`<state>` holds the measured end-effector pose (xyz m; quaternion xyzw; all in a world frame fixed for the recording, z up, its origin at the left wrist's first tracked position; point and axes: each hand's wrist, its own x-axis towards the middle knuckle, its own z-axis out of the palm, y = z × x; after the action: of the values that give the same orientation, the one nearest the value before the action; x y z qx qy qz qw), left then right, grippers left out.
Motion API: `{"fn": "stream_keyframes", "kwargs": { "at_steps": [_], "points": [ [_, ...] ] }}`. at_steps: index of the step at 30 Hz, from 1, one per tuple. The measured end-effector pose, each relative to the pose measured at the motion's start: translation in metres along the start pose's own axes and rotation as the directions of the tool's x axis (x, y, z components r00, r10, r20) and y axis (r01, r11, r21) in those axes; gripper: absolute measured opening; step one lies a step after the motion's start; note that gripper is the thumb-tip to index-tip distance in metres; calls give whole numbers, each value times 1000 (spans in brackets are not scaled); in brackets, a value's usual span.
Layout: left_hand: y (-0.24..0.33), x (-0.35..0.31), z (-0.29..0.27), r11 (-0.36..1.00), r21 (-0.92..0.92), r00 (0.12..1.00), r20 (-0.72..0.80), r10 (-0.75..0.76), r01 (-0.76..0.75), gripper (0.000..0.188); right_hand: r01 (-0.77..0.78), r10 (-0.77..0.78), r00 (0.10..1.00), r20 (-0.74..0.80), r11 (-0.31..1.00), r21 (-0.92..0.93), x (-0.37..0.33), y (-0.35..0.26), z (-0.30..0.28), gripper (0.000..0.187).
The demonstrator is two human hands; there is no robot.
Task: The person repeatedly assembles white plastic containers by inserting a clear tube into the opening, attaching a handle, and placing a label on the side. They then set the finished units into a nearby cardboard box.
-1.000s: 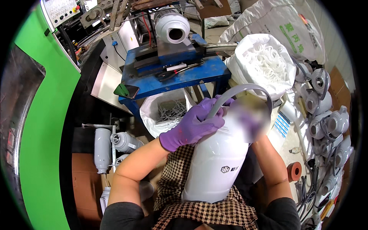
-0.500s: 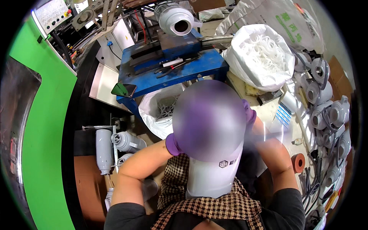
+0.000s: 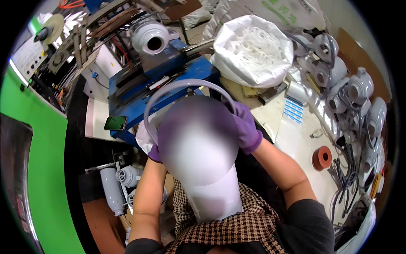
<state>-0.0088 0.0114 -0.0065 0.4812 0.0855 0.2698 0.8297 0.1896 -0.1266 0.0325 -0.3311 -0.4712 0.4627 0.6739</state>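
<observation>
- White cylindrical housing, centre frame: keep it upright on the lap.
- Grey hoop arches over its top; seat it evenly.
- Right hand: gloved fingers curled on the rim.
- Left hand: mostly hidden, fingers' state cannot be told.

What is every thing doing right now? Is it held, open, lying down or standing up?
White cylinder: upright on the lap, top blurred.
Grey hose: arched over the cylinder's top.
Right hand: gloved, gripping near the hose end.
Left hand: gloved, mostly hidden behind the cylinder.
White bag: open, full of white rings.
Phone: lying flat, screen dark.
Orange roll: lying on the table.
</observation>
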Motion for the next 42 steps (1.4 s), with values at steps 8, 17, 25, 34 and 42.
{"fn": "stream_keyframes", "kwargs": {
  "at_steps": [8, 17, 25, 34, 42],
  "points": [
    [5, 9, 32, 963, 262, 995, 93, 45, -68, 86, 85, -86, 996, 32, 996, 27, 8, -9, -5, 19],
    [-1, 15, 38, 987, 161, 1000, -2, 17, -17, 79, 255, -245, 966, 76, 889, -380, -15, -17, -9, 13],
    [-10, 33, 43, 999, -16, 955, 295, 34, -30, 68, 141, -228, 874, -429, 964, -225, -16, -1, 18, 15],
    [-68, 69, 11, 855, 425, 950, 43, 309, -297, 35, 228, -229, 967, 109, 973, 23, 22, 55, -78, 44],
    [-108, -8, -55, 970, -11, 939, -252, 232, -243, 31, 381, -373, 738, -562, 918, -109, -187, -120, -197, 59]
  ]
}}
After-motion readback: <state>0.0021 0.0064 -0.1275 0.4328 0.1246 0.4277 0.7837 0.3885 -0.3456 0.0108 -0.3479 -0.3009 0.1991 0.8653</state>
